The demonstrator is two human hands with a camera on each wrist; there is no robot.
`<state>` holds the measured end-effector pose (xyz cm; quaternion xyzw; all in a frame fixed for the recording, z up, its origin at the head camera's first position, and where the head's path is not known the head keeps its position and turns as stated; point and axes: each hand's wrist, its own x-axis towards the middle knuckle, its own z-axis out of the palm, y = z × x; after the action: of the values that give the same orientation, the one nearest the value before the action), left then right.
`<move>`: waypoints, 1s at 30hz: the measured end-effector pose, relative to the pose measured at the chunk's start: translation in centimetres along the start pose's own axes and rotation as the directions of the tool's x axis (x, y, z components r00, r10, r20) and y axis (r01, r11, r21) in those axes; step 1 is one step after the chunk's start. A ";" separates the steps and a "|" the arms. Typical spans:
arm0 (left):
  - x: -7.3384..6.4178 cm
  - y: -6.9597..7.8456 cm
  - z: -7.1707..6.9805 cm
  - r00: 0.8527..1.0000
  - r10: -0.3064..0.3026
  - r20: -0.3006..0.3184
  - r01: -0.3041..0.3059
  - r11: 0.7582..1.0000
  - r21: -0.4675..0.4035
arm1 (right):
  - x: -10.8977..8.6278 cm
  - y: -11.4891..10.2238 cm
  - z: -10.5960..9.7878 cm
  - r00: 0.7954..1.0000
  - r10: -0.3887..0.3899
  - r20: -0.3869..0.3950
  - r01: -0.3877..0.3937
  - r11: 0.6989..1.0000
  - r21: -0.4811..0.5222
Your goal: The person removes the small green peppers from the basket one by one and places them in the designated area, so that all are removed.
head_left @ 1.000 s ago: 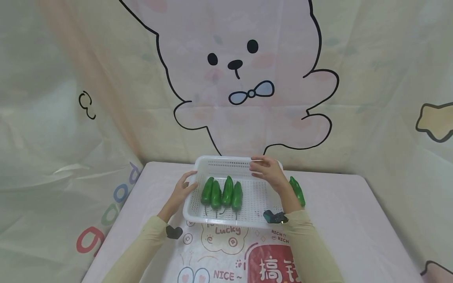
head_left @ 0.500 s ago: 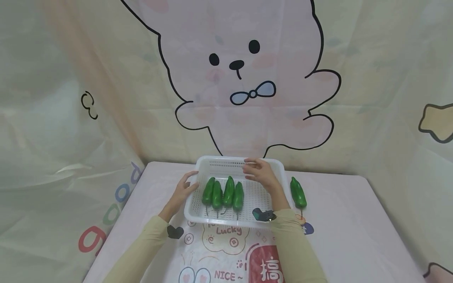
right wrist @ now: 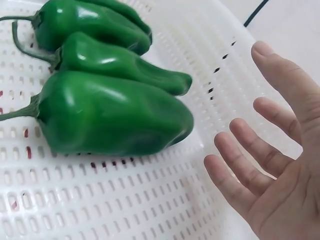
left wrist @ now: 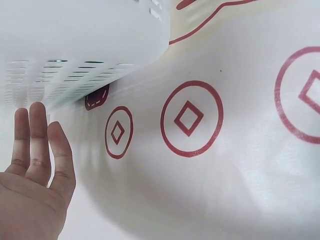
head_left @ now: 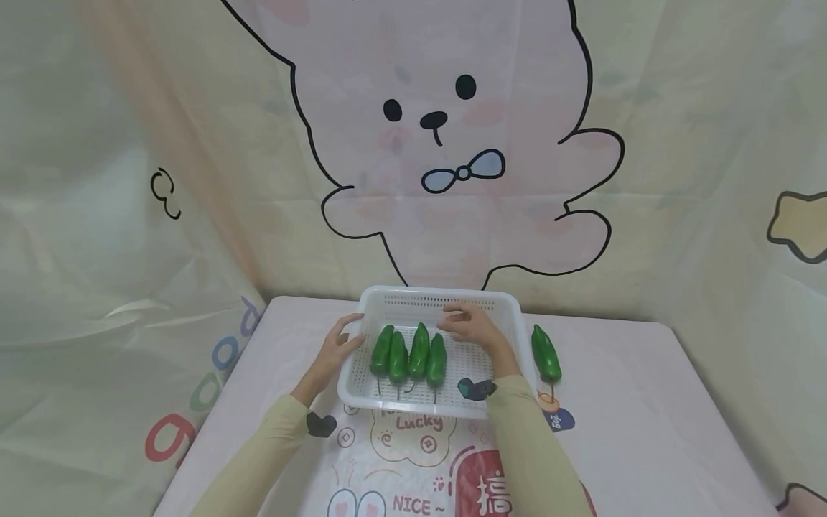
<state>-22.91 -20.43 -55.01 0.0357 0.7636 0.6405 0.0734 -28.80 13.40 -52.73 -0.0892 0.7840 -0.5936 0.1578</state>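
A white perforated plastic basket (head_left: 439,291) holds several green chili peppers (head_left: 418,352) lying side by side, stems toward me. My left hand (head_left: 332,355) is at the basket's left rim. In the left wrist view its straight fingers (left wrist: 38,145) reach up along the outside of the basket wall. Over the basket's right half, my right hand (head_left: 479,332) has nothing in it, its fingers to the right of the peppers. The right wrist view shows its fingers spread and relaxed beside the nearest pepper (right wrist: 115,115).
One more green chili pepper (head_left: 546,354) lies on the table to the right of the basket. The tablecloth (head_left: 620,416) is white with printed drawings. Behind the table hangs a curtain (head_left: 413,237) with a cartoon animal.
My right hand has moved left and a little down inside the basket, uncovering the pepper on the right. The left hand stays at the rim.
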 end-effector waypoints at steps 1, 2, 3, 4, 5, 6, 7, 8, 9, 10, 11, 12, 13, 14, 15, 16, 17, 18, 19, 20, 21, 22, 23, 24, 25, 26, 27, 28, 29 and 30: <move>0.0 0.0 0.0 1.000 -0.001 0.000 0.001 1.000 -0.001 | 0.1 0.2 0.0 1.000 0.004 0.006 -0.004 1.000 -0.017; 0.0 0.0 0.1 1.000 0.000 0.000 0.000 1.000 -0.004 | 0.1 0.4 0.1 1.000 0.012 0.009 -0.011 0.999 -0.031; 0.0 0.1 0.1 1.000 -0.001 -0.001 0.001 1.000 -0.004 | 0.1 0.5 0.1 1.000 0.016 0.012 -0.015 0.999 -0.045; 0.0 0.1 0.1 1.000 -0.001 -0.001 0.001 1.000 -0.003 | 0.2 0.7 0.2 1.000 0.020 0.016 -0.019 0.998 -0.060; 0.0 0.1 0.1 1.000 -0.001 -0.001 0.001 1.000 -0.004 | 0.3 1.0 0.3 1.000 0.021 0.021 -0.019 0.997 -0.070; 0.0 0.1 0.1 1.000 -0.002 -0.002 0.002 1.000 -0.004 | 0.4 1.2 0.4 0.999 0.021 0.027 -0.019 0.996 -0.084; 0.0 0.1 0.1 1.000 -0.002 -0.003 0.002 1.000 -0.003 | 0.5 1.3 0.4 0.999 0.021 0.031 -0.017 0.995 -0.102; 0.0 0.1 0.1 1.000 -0.003 -0.004 0.003 1.000 -0.005 | 0.5 1.5 0.5 0.999 0.017 0.034 -0.013 0.993 -0.118; -0.1 0.2 0.1 1.000 -0.004 -0.004 0.004 1.000 -0.004 | 0.5 1.7 0.6 0.999 0.017 0.036 -0.012 0.990 -0.138; -0.1 0.1 0.1 1.000 -0.004 -0.006 0.004 1.000 -0.005 | 0.6 1.8 0.7 0.999 0.015 0.040 -0.009 0.988 -0.155; 0.0 0.1 0.0 1.000 -0.005 -0.007 0.005 1.000 -0.006 | 0.6 1.9 0.7 0.999 0.011 0.042 -0.004 0.985 -0.170; 0.0 0.1 0.0 1.000 -0.007 -0.007 0.007 1.000 -0.005 | 0.5 2.0 0.8 0.999 0.007 0.044 0.001 0.983 -0.186; 0.0 0.0 0.0 1.000 -0.007 -0.007 0.007 1.000 -0.005 | 0.5 2.0 0.9 0.999 0.005 0.047 0.005 0.980 -0.198; 0.0 0.0 0.0 1.000 -0.007 -0.007 0.007 1.000 -0.005 | 0.5 2.0 0.9 0.999 -0.002 0.052 0.012 0.979 -0.205; 0.0 -0.1 0.0 1.000 -0.008 -0.005 0.008 1.000 -0.007 | 0.4 2.1 0.9 0.998 -0.005 0.059 0.018 0.978 -0.209; 0.0 -0.1 0.0 1.000 -0.010 -0.003 0.009 1.000 -0.010 | 0.4 2.0 1.0 0.998 -0.007 0.068 0.021 0.978 -0.210; 0.0 -0.2 0.0 1.000 -0.013 -0.001 0.013 1.000 -0.013 | 0.3 2.0 1.1 0.997 -0.008 0.076 0.023 0.977 -0.212; 0.0 -0.2 0.0 1.000 -0.017 0.002 0.017 1.000 -0.017 | 0.3 2.1 1.1 0.997 -0.006 0.082 0.024 0.977 -0.214; 0.0 -0.1 0.0 1.000 -0.021 0.006 0.021 1.000 -0.022 | 0.3 2.1 1.2 0.996 -0.001 0.087 0.020 0.976 -0.216; 0.0 0.0 0.0 1.000 -0.026 0.011 0.026 0.999 -0.026 | 0.2 2.1 1.3 0.996 0.002 0.091 0.018 0.976 -0.219; -0.1 0.1 0.0 0.999 -0.031 0.017 0.031 0.999 -0.031 | 0.2 2.2 1.3 0.996 0.008 0.094 0.013 0.975 -0.221; -0.2 0.4 0.0 0.999 -0.035 0.024 0.036 0.999 -0.035 | 0.2 2.2 1.4 0.995 0.012 0.095 0.010 0.973 -0.229; -0.3 0.8 0.0 0.999 -0.036 0.030 0.037 0.999 -0.036 | 0.2 2.2 1.5 0.995 0.014 0.096 0.009 0.972 -0.233; -0.5 1.3 0.0 0.999 -0.037 0.036 0.038 0.999 -0.036 | 0.2 2.3 1.6 0.995 0.014 0.100 0.010 0.971 -0.240; -0.8 1.8 0.0 0.999 -0.035 0.041 0.037 0.999 -0.035 | 0.3 2.3 1.7 0.994 0.012 0.104 0.014 0.968 -0.249; -1.0 2.3 0.1 0.999 -0.027 0.044 0.029 0.999 -0.034 | 0.3 2.3 1.7 0.994 0.006 0.110 0.023 0.965 -0.260; -1.3 2.7 0.1 0.999 -0.019 0.046 0.021 0.999 -0.034 | 0.3 2.4 1.8 0.994 0.002 0.112 0.029 0.962 -0.272; -1.4 3.0 0.2 0.999 -0.013 0.047 0.014 0.999 -0.034 | 0.3 2.4 1.8 0.993 0.000 0.115 0.033 0.958 -0.283; -1.6 3.3 0.2 0.999 -0.008 0.047 0.010 0.999 -0.033 | 0.4 2.4 1.9 0.993 -0.001 0.119 0.036 0.956 -0.292; -1.6 3.4 0.2 0.999 -0.005 0.047 0.007 0.999 -0.034 | 0.4 2.4 1.9 0.993 -0.007 0.120 0.043 0.953 -0.301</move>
<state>-21.42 -19.88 -51.62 0.0472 0.7506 0.6524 0.0938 -28.40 12.24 -55.58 -0.1574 0.8538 -0.4621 0.1807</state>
